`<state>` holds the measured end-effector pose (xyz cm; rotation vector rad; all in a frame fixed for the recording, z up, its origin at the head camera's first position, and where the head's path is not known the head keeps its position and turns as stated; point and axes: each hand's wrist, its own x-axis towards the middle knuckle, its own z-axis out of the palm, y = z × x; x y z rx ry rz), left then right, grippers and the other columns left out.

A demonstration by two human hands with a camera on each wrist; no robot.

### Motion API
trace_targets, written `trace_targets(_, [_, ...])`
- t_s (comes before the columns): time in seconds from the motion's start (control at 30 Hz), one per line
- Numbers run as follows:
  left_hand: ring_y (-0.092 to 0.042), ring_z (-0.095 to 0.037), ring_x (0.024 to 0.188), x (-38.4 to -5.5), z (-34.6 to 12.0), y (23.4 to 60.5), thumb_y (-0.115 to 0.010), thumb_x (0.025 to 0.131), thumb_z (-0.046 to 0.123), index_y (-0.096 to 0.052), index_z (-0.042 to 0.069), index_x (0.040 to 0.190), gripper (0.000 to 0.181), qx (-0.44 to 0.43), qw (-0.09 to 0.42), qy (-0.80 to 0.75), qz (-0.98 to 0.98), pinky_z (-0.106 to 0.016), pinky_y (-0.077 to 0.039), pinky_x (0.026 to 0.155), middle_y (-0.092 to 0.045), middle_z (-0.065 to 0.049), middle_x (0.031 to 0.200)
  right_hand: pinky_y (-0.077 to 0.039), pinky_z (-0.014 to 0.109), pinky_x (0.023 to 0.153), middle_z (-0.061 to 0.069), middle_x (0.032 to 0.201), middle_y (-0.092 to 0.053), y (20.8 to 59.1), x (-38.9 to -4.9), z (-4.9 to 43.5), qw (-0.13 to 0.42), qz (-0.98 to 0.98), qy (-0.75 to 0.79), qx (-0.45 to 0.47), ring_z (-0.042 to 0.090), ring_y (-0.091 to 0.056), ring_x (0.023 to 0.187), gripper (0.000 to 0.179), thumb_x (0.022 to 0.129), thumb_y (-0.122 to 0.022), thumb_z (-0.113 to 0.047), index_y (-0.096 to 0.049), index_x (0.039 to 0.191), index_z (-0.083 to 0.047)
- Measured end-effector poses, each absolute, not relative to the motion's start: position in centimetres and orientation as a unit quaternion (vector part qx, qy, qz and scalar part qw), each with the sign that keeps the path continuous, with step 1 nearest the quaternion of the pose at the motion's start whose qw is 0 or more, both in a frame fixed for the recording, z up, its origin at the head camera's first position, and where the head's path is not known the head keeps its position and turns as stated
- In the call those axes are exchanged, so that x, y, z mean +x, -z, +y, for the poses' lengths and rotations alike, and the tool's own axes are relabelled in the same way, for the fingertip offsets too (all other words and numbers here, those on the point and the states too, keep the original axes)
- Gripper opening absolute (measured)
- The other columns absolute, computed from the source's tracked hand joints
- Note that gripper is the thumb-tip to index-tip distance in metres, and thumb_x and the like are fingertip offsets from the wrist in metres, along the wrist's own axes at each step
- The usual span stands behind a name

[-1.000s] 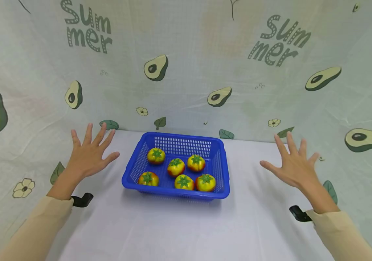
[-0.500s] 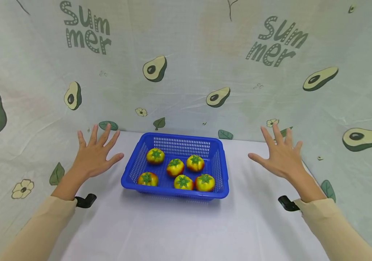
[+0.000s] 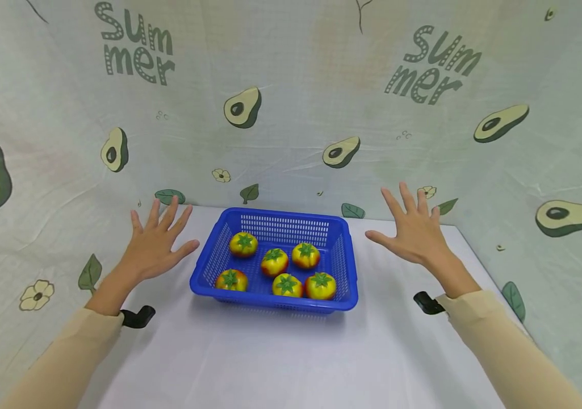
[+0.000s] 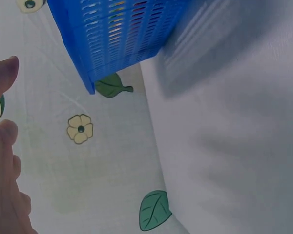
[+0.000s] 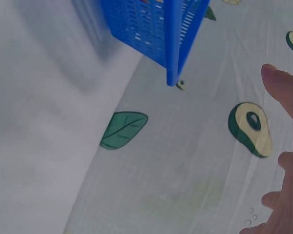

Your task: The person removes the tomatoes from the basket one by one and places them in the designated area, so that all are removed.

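A blue plastic basket (image 3: 275, 303) with slotted walls stands on the white table in the head view. Inside lie several yellow-and-red tomato-like fruits with green star-shaped tops, among them one fruit (image 3: 243, 245) at the back left and another fruit (image 3: 321, 286) at the front right. My left hand (image 3: 151, 248) hovers left of the basket, fingers spread, touching nothing. To the right, my right hand (image 3: 417, 236) is also raised with spread fingers and holds nothing. Both wrist views show the basket's side wall (image 4: 124, 39) apart from the hand; the right one catches a basket corner (image 5: 172, 44).
The white tabletop (image 3: 270, 363) runs up to a hanging cloth (image 3: 291, 74) printed with avocados, leaves and "summer" lettering. This cloth also rises at the left and right sides. A black wrist mount (image 3: 138, 317) sticks out from the left sleeve, a similar mount (image 3: 427, 303) from the right.
My right hand has moved left and slightly farther forward, nearer the basket. The left hand has shifted a little to the right. Basket and fruits have stayed in place.
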<state>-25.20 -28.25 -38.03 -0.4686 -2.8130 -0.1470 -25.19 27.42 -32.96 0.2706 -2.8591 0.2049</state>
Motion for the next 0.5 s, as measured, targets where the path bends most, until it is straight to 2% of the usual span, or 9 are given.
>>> trace_targets(0.2, [0.005,-0.058,0.158,-25.1,-27.6,38.5,-0.047,0.104,0.066,-0.016,0.014,0.171,0.090,-0.171,0.126,0.090,-0.973,-0.087,0.010,0.113,-0.003,-0.022,0.177,-0.009,0.089,0.113,0.023,0.177,-0.001,32.6,-26.2,25.5,0.122,-0.984,-0.070,0.112,0.063,-0.003,0.157,0.107,0.092,-0.067,-0.068,-0.014,0.172,-0.020])
trace_targets(0.5, [0.001,-0.058,0.158,-24.9,-26.5,39.2,-0.054,0.104,0.059,-0.017,0.014,0.171,0.089,-0.178,0.110,0.168,-0.963,-0.086,0.005,0.115,-0.005,-0.022,0.177,-0.024,0.084,0.115,0.022,0.178,-0.003,32.3,-27.5,23.1,0.114,-0.980,-0.068,0.149,0.060,-0.009,0.158,0.104,0.094,-0.068,-0.064,-0.016,0.172,-0.019])
